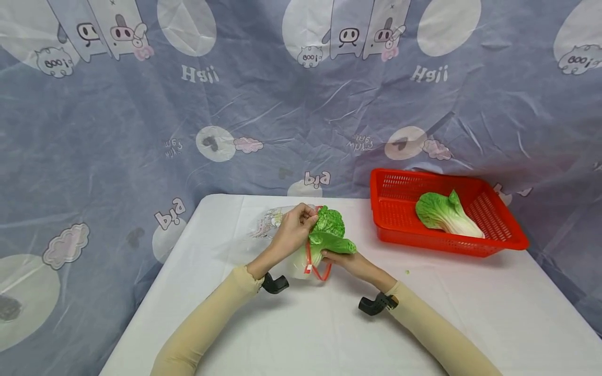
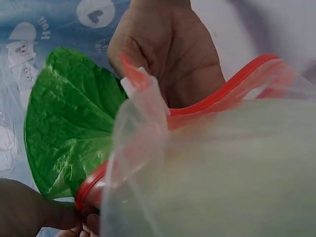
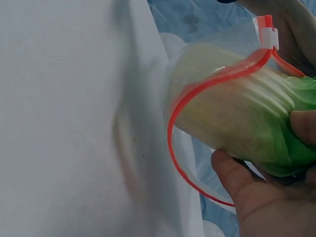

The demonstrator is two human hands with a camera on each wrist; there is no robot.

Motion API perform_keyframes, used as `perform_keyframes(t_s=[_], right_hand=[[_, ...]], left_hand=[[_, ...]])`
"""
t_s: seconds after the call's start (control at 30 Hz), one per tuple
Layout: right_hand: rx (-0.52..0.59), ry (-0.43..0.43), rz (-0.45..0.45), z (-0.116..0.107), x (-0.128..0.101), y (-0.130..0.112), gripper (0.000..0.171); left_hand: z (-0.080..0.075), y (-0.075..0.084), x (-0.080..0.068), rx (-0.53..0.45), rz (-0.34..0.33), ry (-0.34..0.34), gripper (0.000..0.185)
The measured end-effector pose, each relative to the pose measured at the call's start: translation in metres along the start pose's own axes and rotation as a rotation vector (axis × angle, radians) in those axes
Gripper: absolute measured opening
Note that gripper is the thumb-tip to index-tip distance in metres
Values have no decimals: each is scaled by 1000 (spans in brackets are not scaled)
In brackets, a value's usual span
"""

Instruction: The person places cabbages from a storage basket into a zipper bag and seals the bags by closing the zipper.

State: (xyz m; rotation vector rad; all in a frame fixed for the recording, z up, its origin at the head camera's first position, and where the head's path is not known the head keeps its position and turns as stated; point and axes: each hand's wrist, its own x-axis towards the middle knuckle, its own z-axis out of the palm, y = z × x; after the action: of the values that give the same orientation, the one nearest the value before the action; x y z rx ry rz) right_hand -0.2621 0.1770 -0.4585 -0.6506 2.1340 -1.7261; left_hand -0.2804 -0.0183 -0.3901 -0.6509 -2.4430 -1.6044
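Cabbage [image 1: 329, 232] at table [image 1: 301, 324] centre, pale stem end already inside bag [image 1: 303, 261]. Left hand [image 1: 293, 230] pinches red zip rim, holding mouth open. Right hand [image 1: 350, 263] grips leafy end, supporting it. Second cabbage [image 1: 444, 214] lies in basket [image 1: 390, 209], well apart.

Cabbage [image 2: 69, 128] half in red-zip bag [image 2: 217, 168], fingers [image 2: 29, 212] pinching rim.

near table [image 1: 291, 334]: free | right: red basket [image 1: 498, 241] blocks
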Motion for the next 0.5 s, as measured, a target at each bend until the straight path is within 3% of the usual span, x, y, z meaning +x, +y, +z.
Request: perform_keyframes(t_s=[0.1,0.27,0.37,0.5], right_hand=[[-63,-15,6,4,1,-2,63],[-69,-34,95,12,8,-3,59],[-109,-1,145,16,12,-5,50],[-198,44,182,20,13,-9,46]], left_hand=[[0,1,-2,17,6,-7,6],[1,11,-7,51,69,-50,7],[3,16,-9,62,95,-77,8],[4,16,-9,83,102,-54,7]])
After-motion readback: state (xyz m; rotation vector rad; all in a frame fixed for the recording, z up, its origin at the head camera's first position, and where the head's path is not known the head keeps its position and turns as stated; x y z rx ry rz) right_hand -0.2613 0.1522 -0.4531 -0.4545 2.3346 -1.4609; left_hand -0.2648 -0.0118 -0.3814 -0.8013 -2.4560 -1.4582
